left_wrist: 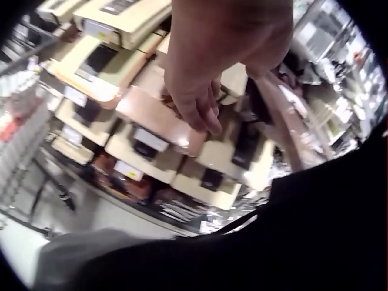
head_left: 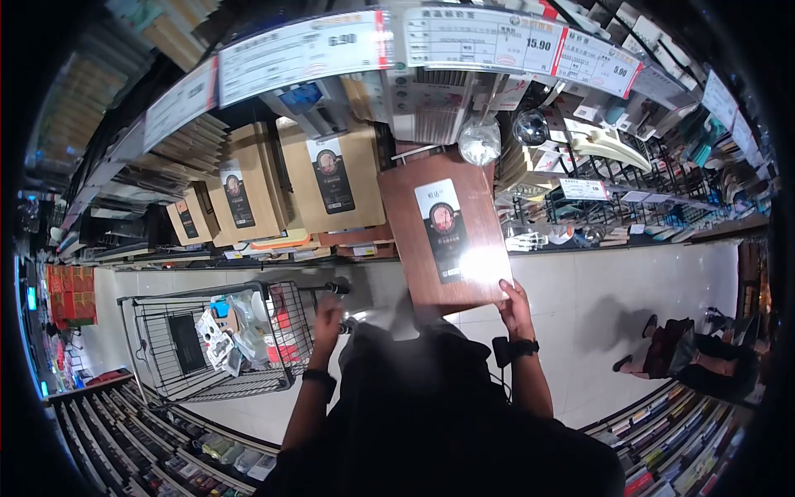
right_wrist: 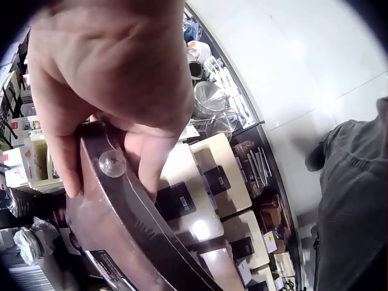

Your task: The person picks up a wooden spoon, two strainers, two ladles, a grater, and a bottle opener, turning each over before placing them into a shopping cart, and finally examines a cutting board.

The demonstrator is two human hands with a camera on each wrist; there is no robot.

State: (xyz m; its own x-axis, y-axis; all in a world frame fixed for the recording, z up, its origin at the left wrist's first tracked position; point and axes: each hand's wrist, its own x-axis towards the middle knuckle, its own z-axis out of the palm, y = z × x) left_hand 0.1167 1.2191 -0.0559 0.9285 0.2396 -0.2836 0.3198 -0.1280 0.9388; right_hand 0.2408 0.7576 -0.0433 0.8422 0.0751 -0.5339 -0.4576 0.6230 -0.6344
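Observation:
My right hand (head_left: 515, 305) grips the lower right corner of a dark reddish-brown wooden board (head_left: 443, 240) with a black and white label, held up in front of the shelves. In the right wrist view the fingers and thumb of this hand (right_wrist: 115, 91) curl round the board's edge (right_wrist: 121, 230), next to a small clear rubber foot (right_wrist: 112, 162). My left hand (head_left: 329, 315) hangs by the handle (head_left: 338, 288) of a shopping cart. In the left wrist view its fingers (left_wrist: 203, 112) are loosely curled and hold nothing.
Pale wooden boards (head_left: 331, 178) stand on the shelf ahead under price tags (head_left: 489, 37). Metal strainers (head_left: 480, 141) and kitchen tools hang to the right. A wire cart (head_left: 215, 340) with goods stands at left. Another person (head_left: 687, 352) crouches at right on the tiled aisle.

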